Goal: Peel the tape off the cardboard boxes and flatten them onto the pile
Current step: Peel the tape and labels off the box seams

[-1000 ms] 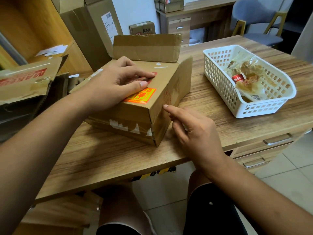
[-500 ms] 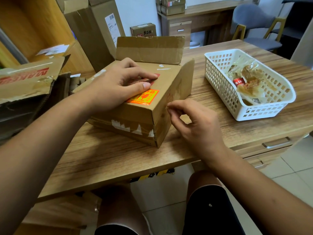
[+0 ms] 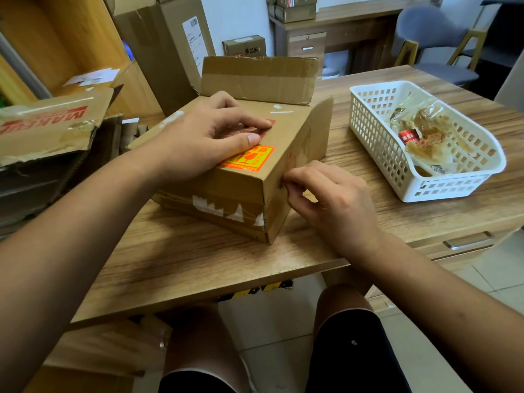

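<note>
Resting on the wooden desk (image 3: 181, 259), the cardboard box (image 3: 243, 182) sits centre, white basket (image 3: 442, 188) at its three o'clock. Left hand (image 3: 198, 140) presses flat on top, fingers together; right hand (image 3: 331, 199) pinches the box's near-right edge.

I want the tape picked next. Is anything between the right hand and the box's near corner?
Nothing visible: the right hand already pinches at the cardboard box corner edge; the white basket sits off to the side.

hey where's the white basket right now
The white basket sits on the wooden table, on the right of the head view, just beyond the right hand and apart from the cardboard box.
</note>
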Action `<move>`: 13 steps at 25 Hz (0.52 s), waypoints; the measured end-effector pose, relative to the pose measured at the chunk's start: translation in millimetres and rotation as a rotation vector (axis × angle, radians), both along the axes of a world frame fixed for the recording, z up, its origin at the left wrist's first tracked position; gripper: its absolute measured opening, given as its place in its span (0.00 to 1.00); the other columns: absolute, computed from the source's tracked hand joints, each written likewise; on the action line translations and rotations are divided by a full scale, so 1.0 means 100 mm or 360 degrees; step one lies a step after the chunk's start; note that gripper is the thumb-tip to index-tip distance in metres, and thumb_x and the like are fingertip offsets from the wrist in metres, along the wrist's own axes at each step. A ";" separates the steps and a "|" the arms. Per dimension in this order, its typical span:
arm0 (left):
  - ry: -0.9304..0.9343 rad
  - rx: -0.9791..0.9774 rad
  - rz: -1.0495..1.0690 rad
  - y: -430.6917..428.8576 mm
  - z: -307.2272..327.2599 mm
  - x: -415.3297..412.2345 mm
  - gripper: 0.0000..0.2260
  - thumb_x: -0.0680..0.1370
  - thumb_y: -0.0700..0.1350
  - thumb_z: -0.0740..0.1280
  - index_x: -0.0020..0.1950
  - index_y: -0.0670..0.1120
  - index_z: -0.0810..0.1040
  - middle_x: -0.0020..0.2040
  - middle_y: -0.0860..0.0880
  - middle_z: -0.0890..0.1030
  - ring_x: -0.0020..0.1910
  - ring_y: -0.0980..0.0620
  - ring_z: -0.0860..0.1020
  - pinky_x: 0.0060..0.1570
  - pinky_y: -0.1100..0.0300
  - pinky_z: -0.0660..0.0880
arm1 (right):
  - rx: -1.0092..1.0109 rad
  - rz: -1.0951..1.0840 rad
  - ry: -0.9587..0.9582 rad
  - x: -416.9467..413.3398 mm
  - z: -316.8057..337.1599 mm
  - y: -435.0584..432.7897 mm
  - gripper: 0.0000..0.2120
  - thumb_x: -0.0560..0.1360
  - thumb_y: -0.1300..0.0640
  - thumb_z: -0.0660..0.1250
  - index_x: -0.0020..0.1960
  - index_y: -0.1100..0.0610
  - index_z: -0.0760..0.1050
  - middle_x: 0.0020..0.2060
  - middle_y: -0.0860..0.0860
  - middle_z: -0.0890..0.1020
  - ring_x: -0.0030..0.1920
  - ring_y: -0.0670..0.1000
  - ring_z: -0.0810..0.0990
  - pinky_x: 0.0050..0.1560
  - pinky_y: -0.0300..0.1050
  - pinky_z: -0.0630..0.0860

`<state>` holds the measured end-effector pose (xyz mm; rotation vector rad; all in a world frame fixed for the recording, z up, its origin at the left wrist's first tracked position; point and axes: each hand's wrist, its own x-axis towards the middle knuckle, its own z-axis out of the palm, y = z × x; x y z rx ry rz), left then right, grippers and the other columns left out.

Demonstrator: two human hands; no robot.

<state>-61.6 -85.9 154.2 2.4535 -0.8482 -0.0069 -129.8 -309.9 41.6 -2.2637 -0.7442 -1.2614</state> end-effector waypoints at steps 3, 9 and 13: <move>0.0025 0.0018 0.0007 0.00 0.00 0.01 0.15 0.78 0.64 0.62 0.65 0.71 0.76 0.58 0.65 0.69 0.60 0.66 0.70 0.58 0.61 0.69 | -0.0133 -0.0044 -0.0110 0.06 0.06 0.01 0.06 0.79 0.61 0.68 0.48 0.62 0.82 0.37 0.52 0.81 0.36 0.53 0.78 0.37 0.48 0.74; 0.0032 0.0010 0.0006 0.00 0.01 0.00 0.17 0.77 0.64 0.61 0.66 0.70 0.75 0.58 0.64 0.69 0.60 0.66 0.70 0.55 0.62 0.68 | -0.0231 -0.0022 -0.0049 0.10 0.06 0.00 0.04 0.77 0.62 0.68 0.47 0.62 0.80 0.37 0.53 0.80 0.36 0.54 0.77 0.36 0.49 0.72; 0.0050 0.0008 0.0002 0.00 0.01 0.00 0.15 0.79 0.64 0.61 0.66 0.70 0.75 0.58 0.66 0.68 0.60 0.65 0.70 0.54 0.63 0.68 | 0.0013 0.0111 0.0162 0.04 0.03 -0.07 0.03 0.77 0.63 0.69 0.49 0.62 0.80 0.39 0.52 0.80 0.38 0.51 0.78 0.37 0.52 0.77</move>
